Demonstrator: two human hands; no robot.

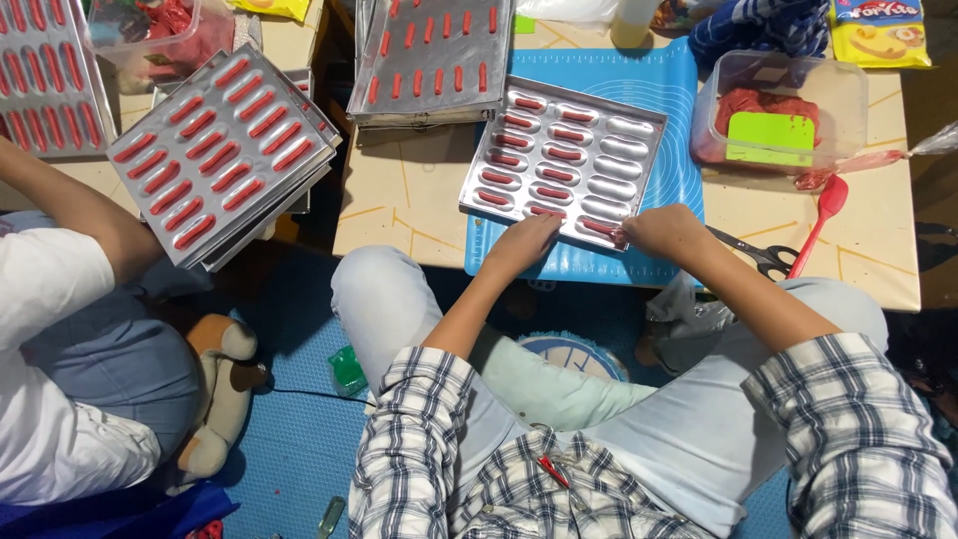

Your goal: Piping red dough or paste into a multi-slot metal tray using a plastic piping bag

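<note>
A silver mold tray with oval cavities lies tilted on a blue mat on the low table. Most of its left and middle cavities hold red batter; several on the right are empty. My left hand rests on the tray's near edge and holds it down, fingers together. At the tray's near right corner my right hand is curled, its fingertips beside a red-filled cavity. Whether it holds anything is hidden by the fingers.
A clear tub with red batter and a green scraper stands at the right, a red spatula and scissors near it. Filled trays lie to the left and behind. Another person's arm reaches in at left.
</note>
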